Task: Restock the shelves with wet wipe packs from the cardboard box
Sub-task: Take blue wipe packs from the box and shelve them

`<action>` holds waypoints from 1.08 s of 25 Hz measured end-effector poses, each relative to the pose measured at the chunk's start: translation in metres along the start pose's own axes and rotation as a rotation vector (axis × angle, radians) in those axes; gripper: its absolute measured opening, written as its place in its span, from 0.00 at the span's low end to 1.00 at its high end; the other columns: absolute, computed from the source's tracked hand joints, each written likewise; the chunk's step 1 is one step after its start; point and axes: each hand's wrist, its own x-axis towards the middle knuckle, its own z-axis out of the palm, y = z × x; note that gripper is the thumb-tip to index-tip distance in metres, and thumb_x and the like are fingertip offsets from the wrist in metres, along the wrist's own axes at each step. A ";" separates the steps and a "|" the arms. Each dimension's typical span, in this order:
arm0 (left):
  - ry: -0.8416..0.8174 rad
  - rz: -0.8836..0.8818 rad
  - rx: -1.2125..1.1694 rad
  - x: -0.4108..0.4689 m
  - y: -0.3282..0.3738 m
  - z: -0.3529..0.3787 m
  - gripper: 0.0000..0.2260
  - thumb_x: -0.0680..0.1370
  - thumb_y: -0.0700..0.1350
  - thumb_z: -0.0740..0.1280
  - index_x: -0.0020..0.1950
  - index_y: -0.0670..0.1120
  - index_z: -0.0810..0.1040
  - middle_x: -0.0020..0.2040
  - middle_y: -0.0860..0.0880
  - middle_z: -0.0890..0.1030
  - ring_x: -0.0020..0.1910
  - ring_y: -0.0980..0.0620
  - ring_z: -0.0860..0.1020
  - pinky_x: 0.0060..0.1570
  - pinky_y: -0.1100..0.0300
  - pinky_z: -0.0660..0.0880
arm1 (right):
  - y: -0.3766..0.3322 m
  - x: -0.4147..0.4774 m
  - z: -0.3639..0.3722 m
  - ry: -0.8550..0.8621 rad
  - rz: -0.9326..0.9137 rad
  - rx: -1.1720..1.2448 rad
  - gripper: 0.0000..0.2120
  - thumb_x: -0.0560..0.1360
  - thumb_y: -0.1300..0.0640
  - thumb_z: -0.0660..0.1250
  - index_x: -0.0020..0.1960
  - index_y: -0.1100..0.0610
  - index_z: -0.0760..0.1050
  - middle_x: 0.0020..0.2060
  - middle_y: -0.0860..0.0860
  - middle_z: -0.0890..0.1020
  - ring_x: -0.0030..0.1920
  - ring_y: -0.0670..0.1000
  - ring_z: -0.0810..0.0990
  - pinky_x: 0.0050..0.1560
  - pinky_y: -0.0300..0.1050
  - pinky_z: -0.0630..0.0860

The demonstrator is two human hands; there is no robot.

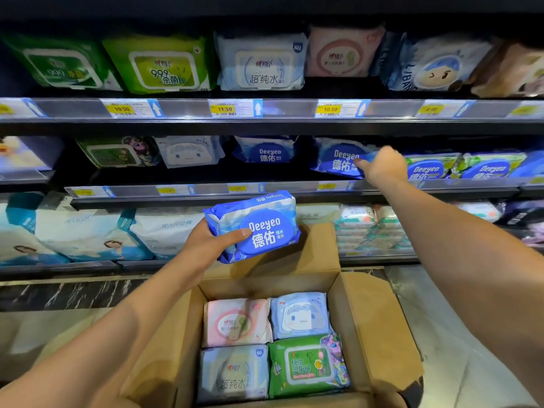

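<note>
Directly above the cardboard box (379,319), the left grip (206,245) curls round a blue Deeyeo pack (256,228); up-right of the box, the right grip (382,167) pinches a shelved Deeyeo pack (338,160).

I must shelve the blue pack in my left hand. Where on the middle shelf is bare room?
A dark bare strip runs before the centre Deeyeo pack, behind the price rail. Another gap lies left of the green cartoon pack. Right of the right hand, the Deeyeo packs stand crowded together.

Glossy plastic pack (259,228); matt cardboard box (374,325)
</note>
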 end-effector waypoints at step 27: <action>0.009 0.041 0.009 0.005 0.003 -0.004 0.18 0.74 0.47 0.79 0.61 0.48 0.81 0.50 0.50 0.89 0.41 0.54 0.86 0.34 0.61 0.80 | -0.006 -0.050 0.043 -0.300 -0.310 -0.407 0.45 0.74 0.22 0.33 0.81 0.43 0.61 0.79 0.57 0.65 0.81 0.60 0.56 0.79 0.71 0.43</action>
